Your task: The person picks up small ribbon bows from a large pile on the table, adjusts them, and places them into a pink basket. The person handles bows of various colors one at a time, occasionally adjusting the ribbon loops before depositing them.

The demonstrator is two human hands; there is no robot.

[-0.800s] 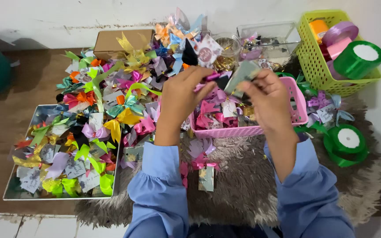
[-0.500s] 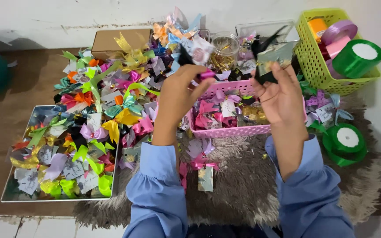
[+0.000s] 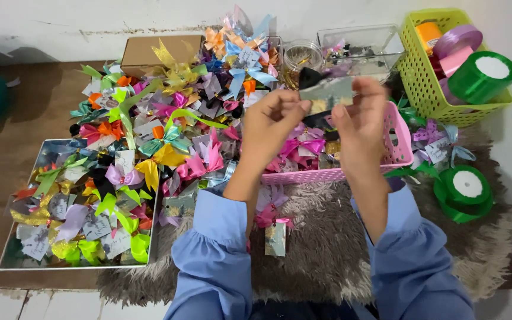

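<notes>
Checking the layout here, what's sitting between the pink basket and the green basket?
In the head view, loose ribbon bows lie between the pink basket and the green basket.

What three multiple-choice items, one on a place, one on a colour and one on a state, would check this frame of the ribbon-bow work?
1. Where does the yellow-green basket stand?
A. far right, by the wall
B. on the left tray
C. in the person's lap

2. What colour is the low basket beneath the hands?
A. blue
B. pink
C. black

3. How is the small card held?
A. lying flat on the rug
B. in the left hand alone
C. pinched between both hands above the basket

Answers:
1 A: it stands at the right edge of the view, holding ribbon rolls.
2 B: its latticed wall is pink.
3 C: the left hand and right hand both grip the card in the air.
</notes>
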